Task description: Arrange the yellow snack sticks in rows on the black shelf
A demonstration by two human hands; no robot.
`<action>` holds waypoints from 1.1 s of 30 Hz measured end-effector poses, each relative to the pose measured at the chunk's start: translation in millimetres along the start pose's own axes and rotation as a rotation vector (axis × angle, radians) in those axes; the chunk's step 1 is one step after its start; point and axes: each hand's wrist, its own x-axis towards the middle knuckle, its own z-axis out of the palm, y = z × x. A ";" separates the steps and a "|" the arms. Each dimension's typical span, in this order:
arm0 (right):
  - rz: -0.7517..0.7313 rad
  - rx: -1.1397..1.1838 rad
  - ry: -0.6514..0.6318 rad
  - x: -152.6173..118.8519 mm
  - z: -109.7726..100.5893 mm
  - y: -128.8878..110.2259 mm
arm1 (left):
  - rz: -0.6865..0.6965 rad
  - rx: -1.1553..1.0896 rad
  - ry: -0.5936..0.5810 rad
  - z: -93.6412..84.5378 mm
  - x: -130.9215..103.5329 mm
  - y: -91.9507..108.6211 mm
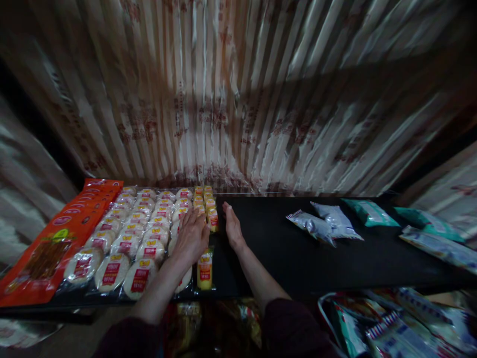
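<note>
Left hand point(193, 235): fingers extended over the yellow packets' left edge; cannot tell whether it pinches any.
Right hand point(233, 227): flat, fingers together, just beside them.
Yellow snack packets point(212, 219): between the hands, on the black shelf point(261, 263).
Wrapped rice crackers point(139, 279): rows, left.
Orange pouches point(44, 258): far left.
Silvery bags point(337, 219): right, well apart.

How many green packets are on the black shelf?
2: one green packet right of two silver bags, another green packet farther right, behind a long silver bag. More may be hidden.
</note>
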 end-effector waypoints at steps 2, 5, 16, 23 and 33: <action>0.038 0.024 0.013 -13.1 -1.7 -1.6 | 0.056 -0.037 0.049 -1.3 -14.6 10.9; 0.083 0.070 0.006 -30.6 -3.2 -4.5 | 0.130 -0.121 0.116 -1.0 -46.4 25.6; 0.047 0.189 0.097 -128.6 -14.5 -31.4 | -0.007 -0.422 -0.187 32.8 -183.3 52.3; 0.050 0.046 0.095 -211.6 -42.3 -40.6 | -0.263 -0.217 -0.516 52.0 -219.1 47.9; 0.274 -0.426 0.023 -252.5 -65.3 8.9 | -0.399 -0.132 -0.542 77.3 -225.5 30.5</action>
